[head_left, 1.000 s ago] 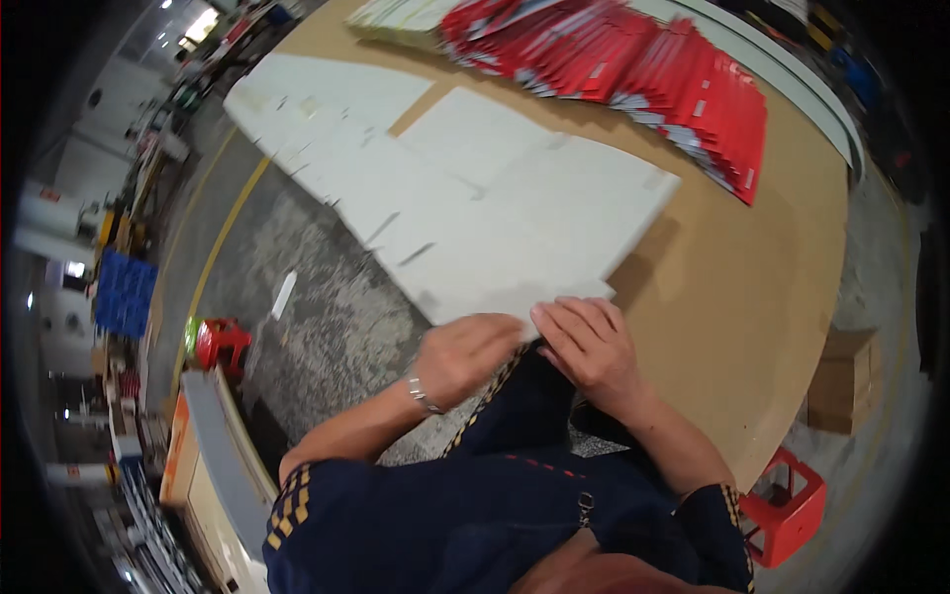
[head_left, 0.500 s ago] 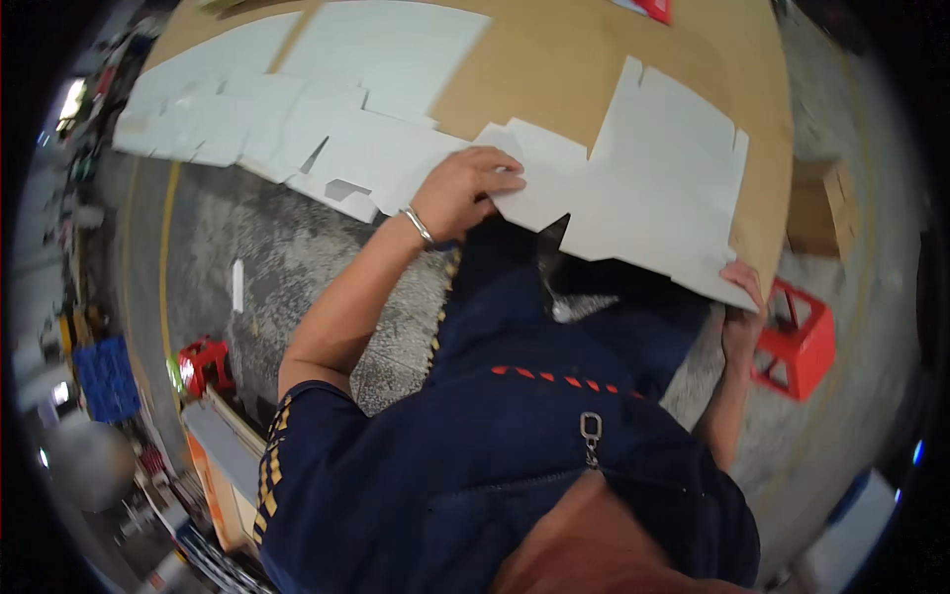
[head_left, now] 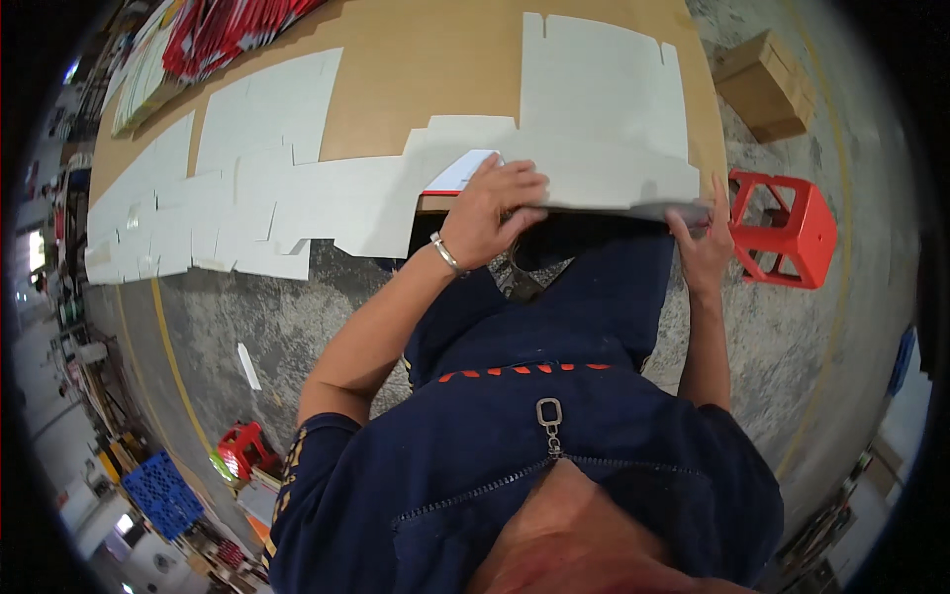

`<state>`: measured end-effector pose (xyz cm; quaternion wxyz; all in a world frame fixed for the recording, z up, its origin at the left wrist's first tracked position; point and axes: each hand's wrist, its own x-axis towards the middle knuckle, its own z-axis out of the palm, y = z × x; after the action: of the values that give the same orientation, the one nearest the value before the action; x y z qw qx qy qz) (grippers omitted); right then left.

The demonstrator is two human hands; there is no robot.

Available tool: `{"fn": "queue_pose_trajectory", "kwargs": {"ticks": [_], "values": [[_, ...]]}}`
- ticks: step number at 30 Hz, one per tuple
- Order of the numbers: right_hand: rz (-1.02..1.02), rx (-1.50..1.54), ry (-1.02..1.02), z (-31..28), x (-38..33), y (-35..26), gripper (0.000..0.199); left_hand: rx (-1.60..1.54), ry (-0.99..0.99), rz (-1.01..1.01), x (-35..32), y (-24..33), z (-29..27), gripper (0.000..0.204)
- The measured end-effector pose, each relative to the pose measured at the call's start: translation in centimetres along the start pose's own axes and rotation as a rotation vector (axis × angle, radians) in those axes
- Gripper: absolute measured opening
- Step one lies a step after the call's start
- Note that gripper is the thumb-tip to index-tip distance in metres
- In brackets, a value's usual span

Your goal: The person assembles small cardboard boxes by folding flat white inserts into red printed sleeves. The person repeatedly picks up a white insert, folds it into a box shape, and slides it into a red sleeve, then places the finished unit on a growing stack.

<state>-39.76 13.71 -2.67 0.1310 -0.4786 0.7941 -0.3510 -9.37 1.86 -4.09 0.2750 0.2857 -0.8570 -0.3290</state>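
A white die-cut cardboard sheet (head_left: 604, 109) lies along the near right edge of the brown table (head_left: 426, 84). My left hand (head_left: 495, 208), with a metal bracelet at the wrist, is closed at the sheet's near edge, fingers on top and thumb below. Beside its fingertips a folded-over flap (head_left: 460, 173) shows a whitish face with a red edge. My right hand (head_left: 705, 243) grips the near right corner between thumb and fingers, where a narrow strip looks bent up and grey in shadow.
More white cut sheets (head_left: 262, 109) overlap on the table's left. A stack of red printed pieces (head_left: 213, 40) sits at the far left. On the floor are a red stool (head_left: 797, 233) and a brown box (head_left: 767, 84) at right, with another red stool (head_left: 242, 450) and a blue crate (head_left: 168, 495) at lower left.
The near left flap of the sheet has been folded over, baring its printed face. The near edge is bent up between my hands. My view has shifted, bringing the red stack into sight.
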Motion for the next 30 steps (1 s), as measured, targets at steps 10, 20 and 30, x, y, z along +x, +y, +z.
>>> {"fn": "queue_pose_trajectory", "kwargs": {"ticks": [10,20,30], "values": [[0.321,0.663,0.396,3.2,-3.5,2.0,0.079,0.656,-0.014,-0.043,3.9,0.4,5.7,0.059],[0.519,1.038,-0.063,8.8,-6.3,-0.8,0.018,0.504,-0.298,0.061,3.7,4.9,6.9,0.097],[-0.692,-0.154,0.177,5.2,1.2,-4.2,0.048,0.41,-0.306,0.03,0.1,3.7,4.7,0.107]]}}
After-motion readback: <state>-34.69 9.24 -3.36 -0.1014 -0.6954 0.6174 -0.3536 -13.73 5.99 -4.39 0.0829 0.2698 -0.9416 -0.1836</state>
